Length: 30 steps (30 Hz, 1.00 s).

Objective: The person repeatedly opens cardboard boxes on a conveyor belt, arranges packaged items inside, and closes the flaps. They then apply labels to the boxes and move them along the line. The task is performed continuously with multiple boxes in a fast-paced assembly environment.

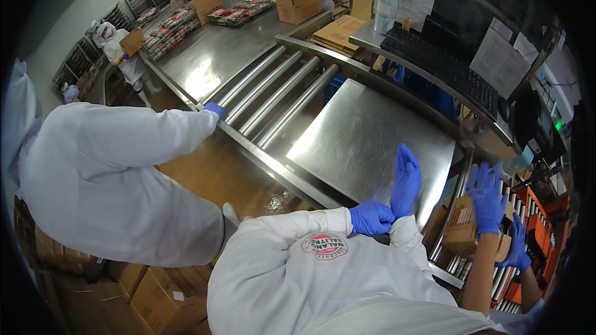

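Observation:
Both of my hands wear blue gloves and come out of white coat sleeves. My left hand (372, 218) is closed at my right wrist, with its fingers pinched on the white sleeve cuff (406, 226) where it meets the glove. My right hand (405, 180) points up with its fingers stretched out and holds nothing. It is over the near edge of a bare steel plate (372, 139) set in the conveyor frame. Exactly what my left fingertips grip is partly hidden.
To the left, a co-worker (118, 174) rests a gloved hand on the conveyor rail beside steel rollers (273, 96). At right, another person's gloved hands (487, 201) are at a cardboard box (462, 226). A keyboard shelf (441, 65) overhangs the far right. Packs (180, 28) cover the far table.

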Each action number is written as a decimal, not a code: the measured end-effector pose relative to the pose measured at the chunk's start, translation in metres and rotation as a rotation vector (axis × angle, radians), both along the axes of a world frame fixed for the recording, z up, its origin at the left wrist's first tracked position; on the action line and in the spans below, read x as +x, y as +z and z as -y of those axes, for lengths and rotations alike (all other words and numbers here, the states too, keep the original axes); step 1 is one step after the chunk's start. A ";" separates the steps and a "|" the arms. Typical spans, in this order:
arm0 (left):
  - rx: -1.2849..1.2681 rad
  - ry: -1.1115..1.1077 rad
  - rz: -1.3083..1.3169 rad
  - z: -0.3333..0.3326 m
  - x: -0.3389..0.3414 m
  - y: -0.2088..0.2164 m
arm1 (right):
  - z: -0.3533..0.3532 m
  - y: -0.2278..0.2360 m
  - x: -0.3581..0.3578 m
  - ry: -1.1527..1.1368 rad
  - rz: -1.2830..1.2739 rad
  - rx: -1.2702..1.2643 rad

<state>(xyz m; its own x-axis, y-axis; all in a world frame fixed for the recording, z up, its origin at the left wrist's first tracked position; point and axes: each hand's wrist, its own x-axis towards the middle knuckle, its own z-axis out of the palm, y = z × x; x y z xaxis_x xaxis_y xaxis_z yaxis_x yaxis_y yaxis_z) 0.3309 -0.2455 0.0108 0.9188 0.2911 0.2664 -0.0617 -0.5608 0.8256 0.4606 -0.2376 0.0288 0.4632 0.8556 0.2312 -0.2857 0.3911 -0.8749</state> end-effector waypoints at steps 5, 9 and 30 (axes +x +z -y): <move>0.119 -0.140 -0.155 -0.004 -0.007 -0.005 | -0.001 -0.012 -0.031 0.212 -0.159 -0.123; -0.366 -0.040 0.054 -0.017 -0.011 0.019 | 0.005 0.029 -0.020 0.289 -0.119 -0.069; 0.578 0.300 0.317 -0.017 0.015 0.079 | -0.017 0.000 0.009 0.418 1.670 -0.693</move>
